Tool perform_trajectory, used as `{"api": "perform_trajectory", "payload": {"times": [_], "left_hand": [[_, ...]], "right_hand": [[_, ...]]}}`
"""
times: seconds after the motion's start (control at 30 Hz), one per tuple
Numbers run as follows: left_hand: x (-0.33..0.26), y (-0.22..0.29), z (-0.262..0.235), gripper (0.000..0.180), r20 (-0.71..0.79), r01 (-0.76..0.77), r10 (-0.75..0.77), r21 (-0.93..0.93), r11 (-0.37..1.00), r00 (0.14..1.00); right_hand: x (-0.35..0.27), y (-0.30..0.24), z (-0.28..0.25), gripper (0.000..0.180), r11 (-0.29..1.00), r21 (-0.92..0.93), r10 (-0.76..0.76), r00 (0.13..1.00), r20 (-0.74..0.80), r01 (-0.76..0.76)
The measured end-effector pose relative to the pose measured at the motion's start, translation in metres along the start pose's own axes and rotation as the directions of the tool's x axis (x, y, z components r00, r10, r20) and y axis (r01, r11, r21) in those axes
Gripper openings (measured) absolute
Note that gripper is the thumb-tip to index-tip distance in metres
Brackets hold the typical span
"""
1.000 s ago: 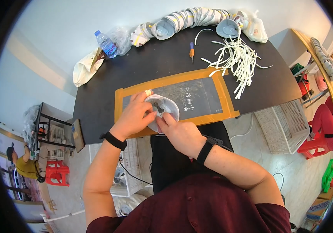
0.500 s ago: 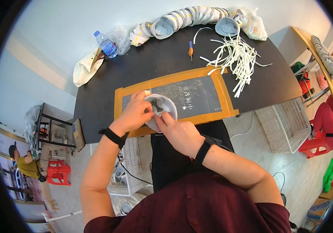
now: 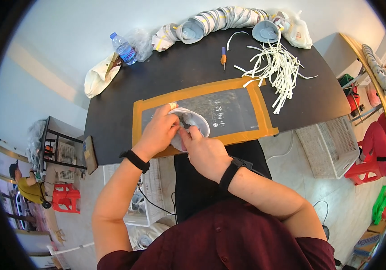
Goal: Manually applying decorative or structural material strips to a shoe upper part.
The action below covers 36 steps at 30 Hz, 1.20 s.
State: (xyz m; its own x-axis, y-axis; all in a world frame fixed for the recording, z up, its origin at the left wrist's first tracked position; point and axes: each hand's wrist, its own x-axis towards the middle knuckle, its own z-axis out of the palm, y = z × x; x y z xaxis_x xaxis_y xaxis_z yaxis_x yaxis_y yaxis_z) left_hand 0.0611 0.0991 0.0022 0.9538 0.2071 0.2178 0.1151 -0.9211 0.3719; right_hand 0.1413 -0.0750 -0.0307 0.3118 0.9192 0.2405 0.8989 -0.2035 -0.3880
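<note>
Nearest the camera, the person's dark red shirt (image 3: 247,243) fills the lower edge, and both forearms reach up from it, each with a black wristband.

The left hand (image 3: 157,132) is closed around the left side of a white cup-shaped face mask (image 3: 193,123), fingers curled over its rim. The right hand (image 3: 204,150) grips the mask from below and the right, with its fingertips (image 3: 188,132) pressed into the open hollow; what they pinch there is too small to tell. The mask is held just above the near left part of a grey cutting mat (image 3: 229,110) edged with orange tape, which lies on the black worktop (image 3: 121,108) close to its near edge.

Beyond the mat, to the right, a loose heap of white straps (image 3: 278,67) spreads across the worktop. Left of it lies a small screwdriver (image 3: 223,56) with an orange handle. Along the far edge, a long nested row of white masks (image 3: 220,20) curves across, ending at a single grey-blue mask (image 3: 266,30) lying open. At the far left corner stand a plastic water bottle (image 3: 121,47) and a crumpled white bag (image 3: 97,78).
</note>
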Motion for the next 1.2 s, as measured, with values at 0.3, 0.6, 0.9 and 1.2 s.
{"api": "perform_trajectory", "payload": {"times": [0.3,0.6,0.9,1.2], "left_hand": [[0.001,0.008,-0.010,0.014,0.024,-0.010,0.008,0.072,0.997,1.000],[0.000,0.007,-0.004,0.023,0.038,-0.112,0.105,0.326,0.939,0.994],[0.011,0.012,-0.017,0.013,0.147,-0.170,0.131,0.295,0.940,0.980],[0.008,0.007,-0.008,0.010,-0.088,-0.167,0.217,0.387,0.907,0.972]], "right_hand": [[0.005,-0.004,0.000,0.050,0.999,0.025,0.034,0.998,0.050,-0.035],[0.006,-0.002,-0.002,0.052,0.998,0.065,0.008,0.998,0.059,-0.012],[0.009,0.002,-0.005,0.023,0.992,0.122,-0.007,0.998,-0.054,0.013],[0.022,0.003,-0.011,0.020,0.988,0.149,0.024,0.999,0.022,-0.027]]}}
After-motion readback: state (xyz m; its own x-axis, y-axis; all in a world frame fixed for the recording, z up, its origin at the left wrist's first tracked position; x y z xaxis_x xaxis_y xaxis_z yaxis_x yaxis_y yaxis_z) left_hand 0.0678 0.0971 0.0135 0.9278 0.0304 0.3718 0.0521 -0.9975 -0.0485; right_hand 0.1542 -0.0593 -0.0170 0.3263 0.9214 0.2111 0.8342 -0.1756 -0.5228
